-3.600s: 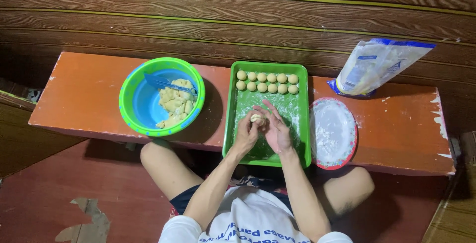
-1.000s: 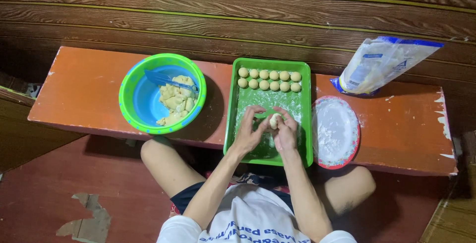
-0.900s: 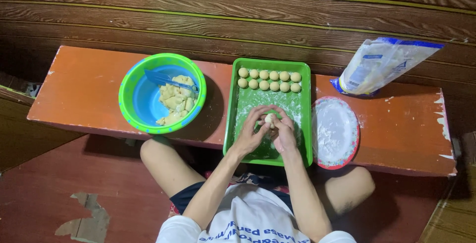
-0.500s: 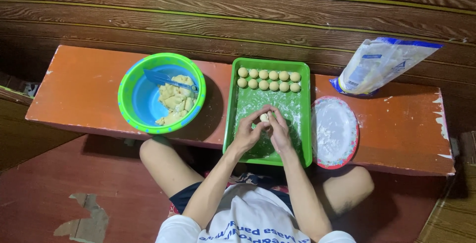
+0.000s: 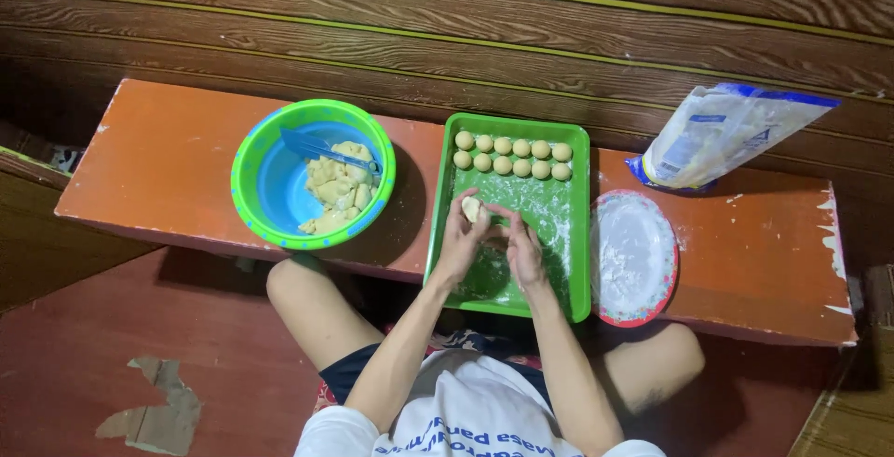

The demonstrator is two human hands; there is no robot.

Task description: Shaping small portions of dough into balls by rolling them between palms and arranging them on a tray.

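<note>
Over the green tray (image 5: 577,233) on the orange worktop (image 5: 168,168), the left hand (image 5: 459,243) has its fingers curled round a small pale dough ball (image 5: 472,208), the right hand (image 5: 523,250) pressing in beside it, fingers closed toward it. The dough looks soft, light and a bit sticky, so it wants a gentle cupped hold around its sides, like the finished balls (image 5: 512,156) lined up at the tray's far end.

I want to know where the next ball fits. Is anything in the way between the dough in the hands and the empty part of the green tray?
Nothing visible. The dough piece sits between the left hand and right hand, right above the green tray. The dough balls fill only its far end.
</note>
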